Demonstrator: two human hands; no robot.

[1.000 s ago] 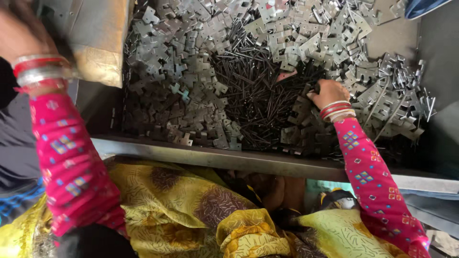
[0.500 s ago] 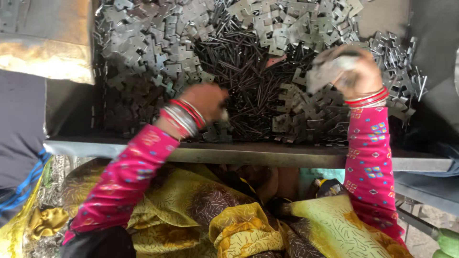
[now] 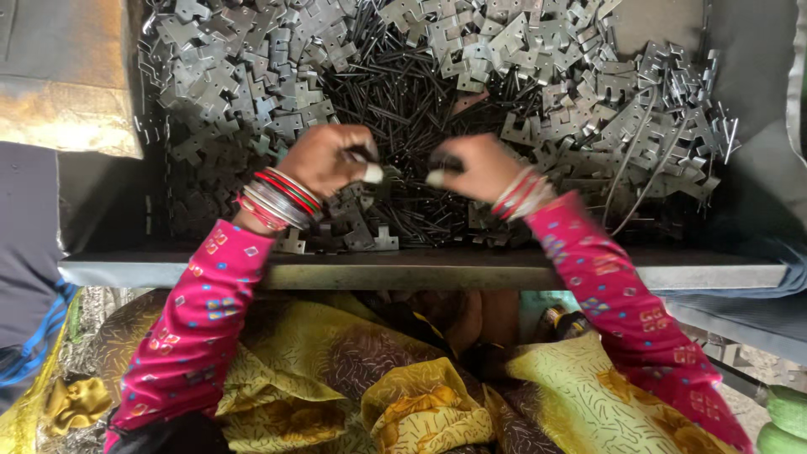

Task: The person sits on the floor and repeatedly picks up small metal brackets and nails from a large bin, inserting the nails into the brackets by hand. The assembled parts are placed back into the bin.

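Note:
A heap of thin dark metal pins (image 3: 403,101) fills the middle of a dark tray, ringed by many grey stamped metal plates (image 3: 244,76). My left hand (image 3: 329,160) and my right hand (image 3: 475,166) hover close together over the pins, a small gap between them. Each is curled, pinching a small dark metal piece between thumb and fingers. White tape wraps a fingertip on each hand. Red and silver bangles sit on both wrists, above pink patterned sleeves.
The tray's grey front edge (image 3: 420,273) runs across in front of me. Bent wire loops (image 3: 639,168) lie on the plates at right. A tan box (image 3: 67,92) stands at upper left. Yellow-green patterned cloth (image 3: 403,387) covers my lap.
My left hand came in from the far left to the pins. My right hand, raised with grey plates half a second ago, dropped leftward to meet it at the middle.

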